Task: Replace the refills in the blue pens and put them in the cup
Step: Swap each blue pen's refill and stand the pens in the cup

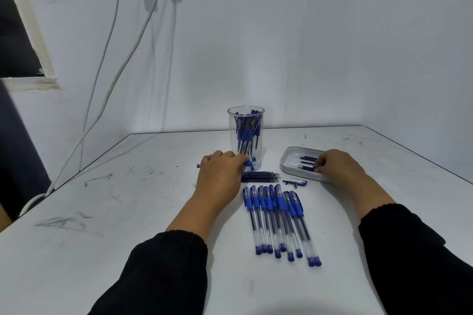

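Near the middle of the table [128, 212]: left hand [220, 174] curled round a blue pen [248, 163], held crosswise just before the clear cup [246, 135], itself full of pens. Right hand [337, 165] reaching into the white tray [289, 158], fingertips [318, 162] bent onto a dark refill [305, 168], perhaps pinching it. Loose refills [261, 176] between cup and a row of capped pens [279, 217]; pen cap [294, 182] beside the tray

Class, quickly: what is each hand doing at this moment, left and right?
Left hand: fingers curled round a blue pen beside the cup.
Right hand: fingers pinching a dark piece in the tray.
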Motion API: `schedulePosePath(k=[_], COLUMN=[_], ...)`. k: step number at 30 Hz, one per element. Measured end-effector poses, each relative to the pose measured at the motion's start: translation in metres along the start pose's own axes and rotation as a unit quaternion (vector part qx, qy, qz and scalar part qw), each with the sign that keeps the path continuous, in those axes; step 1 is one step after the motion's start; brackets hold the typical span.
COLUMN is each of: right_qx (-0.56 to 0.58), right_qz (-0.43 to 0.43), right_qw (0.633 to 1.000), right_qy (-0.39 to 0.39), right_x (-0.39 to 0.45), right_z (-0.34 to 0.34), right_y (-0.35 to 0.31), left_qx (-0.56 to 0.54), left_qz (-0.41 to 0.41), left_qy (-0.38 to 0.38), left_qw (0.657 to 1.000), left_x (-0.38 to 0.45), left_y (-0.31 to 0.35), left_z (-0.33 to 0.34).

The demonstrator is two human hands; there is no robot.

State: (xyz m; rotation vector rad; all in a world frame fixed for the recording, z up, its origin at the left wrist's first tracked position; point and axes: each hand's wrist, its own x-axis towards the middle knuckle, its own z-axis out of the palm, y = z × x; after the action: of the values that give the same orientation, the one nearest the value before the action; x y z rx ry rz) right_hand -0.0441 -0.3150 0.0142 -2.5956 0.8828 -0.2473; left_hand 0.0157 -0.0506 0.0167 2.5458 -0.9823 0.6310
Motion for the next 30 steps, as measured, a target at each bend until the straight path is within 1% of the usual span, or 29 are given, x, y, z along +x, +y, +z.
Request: schedulePosePath(k=[3, 5, 7, 10, 12, 14, 30], right_qx=[0.003, 0.019, 0.042, 0.097, 0.101, 0.096, 0.067], right_qz=[-0.039, -0.057, -0.093, -0.18, -0.232, -0.259, -0.278], right_qw=[0.998, 0.996, 0.993, 0.978, 0.967, 0.96, 0.958], right_qy=[0.047, 0.06, 0.061, 0.043, 0.028, 0.03, 0.024], right_x=[-0.011, -0.019, -0.026, -0.042, -0.053, -0.059, -0.064], right_z=[-0.002, -0.006, -0.013, -0.021, -0.024, -0.023, -0.014], right_y=[0.0, -0.003, -0.011, -0.026, -0.039, -0.048, -0.054], left_qx=[0.001, -0.001, -0.002, -0.002, -0.004, -0.006, -0.008], left_qz=[-0.001, -0.001, 0.0, 0.001, 0.002, 0.003, 0.005], left_qy=[0.002, 0.004, 0.006, 0.008, 0.011, 0.014, 0.019], left_qw=[1.0, 1.0, 1.0, 1.0, 1.0, 1.0, 1.0], left_x=[0.0, 0.0, 0.0, 0.001, 0.001, 0.001, 0.002], left_y=[0.0, 0.0, 0.0, 0.0, 0.0, 0.0, 0.002], left_z=[0.0, 0.0, 0.0, 0.0, 0.0, -0.001, 0.0])
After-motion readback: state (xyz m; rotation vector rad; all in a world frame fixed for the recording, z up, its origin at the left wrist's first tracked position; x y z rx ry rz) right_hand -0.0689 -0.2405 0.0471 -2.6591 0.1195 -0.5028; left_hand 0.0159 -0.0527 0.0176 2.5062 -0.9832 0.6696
